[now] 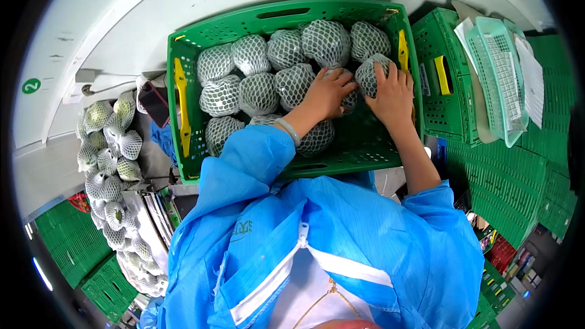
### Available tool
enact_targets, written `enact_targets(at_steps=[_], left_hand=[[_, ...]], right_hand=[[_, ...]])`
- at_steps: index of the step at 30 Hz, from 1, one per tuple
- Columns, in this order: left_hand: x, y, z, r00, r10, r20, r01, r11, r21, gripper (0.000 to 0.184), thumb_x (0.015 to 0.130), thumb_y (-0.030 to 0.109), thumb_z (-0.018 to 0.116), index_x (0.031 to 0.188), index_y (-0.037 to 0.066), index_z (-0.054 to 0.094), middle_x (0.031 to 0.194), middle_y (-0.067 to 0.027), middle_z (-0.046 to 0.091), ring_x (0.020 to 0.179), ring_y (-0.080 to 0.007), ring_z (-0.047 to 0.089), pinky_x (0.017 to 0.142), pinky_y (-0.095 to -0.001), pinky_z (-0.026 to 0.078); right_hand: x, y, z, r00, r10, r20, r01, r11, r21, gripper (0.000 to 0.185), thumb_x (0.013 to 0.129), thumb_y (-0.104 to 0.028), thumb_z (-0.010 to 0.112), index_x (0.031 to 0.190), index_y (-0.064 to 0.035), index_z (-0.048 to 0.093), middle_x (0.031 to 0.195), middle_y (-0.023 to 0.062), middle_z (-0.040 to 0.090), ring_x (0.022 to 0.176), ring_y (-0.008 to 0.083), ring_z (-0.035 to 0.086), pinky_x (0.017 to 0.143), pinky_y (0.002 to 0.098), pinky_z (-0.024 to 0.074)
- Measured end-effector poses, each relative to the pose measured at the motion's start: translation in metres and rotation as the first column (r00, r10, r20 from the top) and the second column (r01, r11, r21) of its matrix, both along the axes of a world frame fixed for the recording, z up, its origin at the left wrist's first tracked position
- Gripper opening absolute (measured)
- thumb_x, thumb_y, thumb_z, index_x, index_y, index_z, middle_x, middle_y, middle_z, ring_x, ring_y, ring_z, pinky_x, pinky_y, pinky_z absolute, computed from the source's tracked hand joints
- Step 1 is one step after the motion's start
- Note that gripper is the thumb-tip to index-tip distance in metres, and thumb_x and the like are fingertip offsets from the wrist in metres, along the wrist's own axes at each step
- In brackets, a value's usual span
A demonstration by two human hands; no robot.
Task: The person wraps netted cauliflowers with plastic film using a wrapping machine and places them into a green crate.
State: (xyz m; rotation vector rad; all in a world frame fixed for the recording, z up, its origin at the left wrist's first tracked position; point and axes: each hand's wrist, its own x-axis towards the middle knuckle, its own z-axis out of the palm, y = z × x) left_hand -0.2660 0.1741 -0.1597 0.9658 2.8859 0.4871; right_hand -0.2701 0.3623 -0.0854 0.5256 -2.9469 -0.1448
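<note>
In the head view a green plastic crate point(292, 9) holds several round fruits in white foam nets point(258, 94), set in rows. My left hand point(329, 94) has its fingers curled over a netted fruit point(349, 101) near the crate's middle right, and the hand partly hides it. Beside it, my right hand point(392, 94) grips another netted fruit point(368, 77) at the right end, fingers over its top and side. The lower right of the crate shows its bare green floor point(372, 146).
Yellow handles point(181, 106) sit on the crate's ends. More netted fruits point(109, 164) lie in a long pile to the left, near a dark phone-like device point(153, 103). At right stand stacked green crates point(503, 176) and a pale green basket point(496, 79) with papers.
</note>
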Motion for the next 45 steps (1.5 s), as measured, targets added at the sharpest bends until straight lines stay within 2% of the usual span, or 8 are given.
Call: enact_targets(at_steps=[8,12,14,18,23,30,39,45], left_hand=[[0.002,-0.006,-0.004,0.991,0.015,0.134,-0.028,0.995,0.091,0.071,0.066,0.035,0.081,0.131,0.018,0.056,0.139,-0.0075,0.051,0.131,-0.029,0.044,0.103,-0.0531,0.039],[-0.003,-0.031,-0.007,0.976,-0.076,0.206,-0.033,0.879,0.476,0.063,0.078,0.044,0.073,0.127,0.008,0.057,0.13,-0.0187,0.055,0.119,-0.0385,0.054,0.098,-0.0472,0.045],[0.052,-0.087,0.077,0.987,0.101,0.123,-0.153,0.812,0.563,0.051,0.083,0.036,0.07,0.122,0.006,0.059,0.123,-0.0166,0.06,0.113,-0.0352,0.058,0.093,-0.0455,0.048],[0.209,-0.218,0.163,0.912,0.403,0.078,-0.225,0.33,0.917,0.023,0.088,0.015,0.07,0.107,0.002,0.066,0.099,-0.0106,0.069,0.085,-0.0253,0.067,0.075,-0.0359,0.053],[0.454,-0.319,0.158,-0.092,0.965,0.247,-0.552,-0.256,0.794,0.018,0.088,0.01,0.067,0.104,0.004,0.068,0.096,-0.0059,0.068,0.085,-0.0146,0.065,0.078,-0.0291,0.052],[0.826,-0.264,0.014,-0.98,0.194,-0.04,-0.191,-0.876,0.443,0.068,0.077,0.013,0.077,0.136,0.004,0.044,0.128,-0.0194,0.056,0.115,-0.0317,0.056,0.096,-0.042,0.045],[0.913,-0.217,-0.112,-0.941,0.054,0.335,0.083,-0.92,0.382,0.11,0.059,0.029,0.091,0.149,0.012,0.03,0.131,-0.0218,0.049,0.122,-0.0371,0.049,0.102,-0.0437,0.042],[0.965,-0.185,-0.11,-0.157,0.515,0.843,0.603,-0.626,0.495,0.045,0.094,0.024,0.055,0.133,0.004,0.051,0.128,-0.0088,0.06,0.119,-0.026,0.056,0.098,-0.0436,0.048]], right_hand=[[-0.024,0.031,-0.066,0.972,0.192,0.137,-0.178,0.978,-0.108,0.074,0.067,-0.018,0.084,0.128,-0.0003,0.045,0.134,0.0253,0.047,0.118,0.0418,0.051,0.098,0.0464,0.0458],[-0.022,0.014,-0.048,0.983,0.002,0.185,-0.071,0.927,0.368,0.087,0.075,-0.039,0.079,0.141,0.0017,0.04,0.143,0.0233,0.044,0.134,0.0414,0.039,0.113,0.0482,0.0306],[-0.032,0.024,-0.068,0.892,0.449,-0.047,-0.451,0.891,-0.057,0.083,0.08,-0.037,0.076,0.142,0.0033,0.038,0.144,0.0224,0.043,0.133,0.0409,0.04,0.113,0.0507,0.03],[0.055,-0.109,0.001,0.894,0.426,0.142,-0.218,0.688,-0.692,0.047,0.094,-0.009,0.058,0.138,0.0011,0.044,0.14,0.0201,0.045,0.115,0.0331,0.056,0.093,0.0429,0.049],[0.147,-0.235,0.014,0.451,0.893,-0.012,-0.566,0.276,-0.777,0.034,0.093,-0.004,0.057,0.126,0.0023,0.052,0.136,0.0176,0.051,0.106,0.0312,0.061,0.088,0.0393,0.0516],[0.266,-0.354,0.038,-0.154,0.988,0.005,-0.817,-0.124,-0.563,0.02,0.086,-0.001,0.06,0.105,0.0016,0.064,0.116,0.0173,0.064,0.098,0.0342,0.066,0.081,0.0397,0.0551],[0.395,-0.413,0.013,-0.463,0.837,0.291,-0.791,-0.243,-0.561,0.029,0.078,-0.006,0.065,0.107,-0.0074,0.06,0.117,0.0086,0.063,0.097,0.0307,0.065,0.078,0.0401,0.0549],[0.424,-0.441,0.021,-0.512,0.798,0.319,-0.792,-0.293,-0.536,0.025,0.075,-0.007,0.065,0.099,-0.0067,0.062,0.109,0.0068,0.064,0.088,0.0259,0.064,0.071,0.0373,0.0544]])
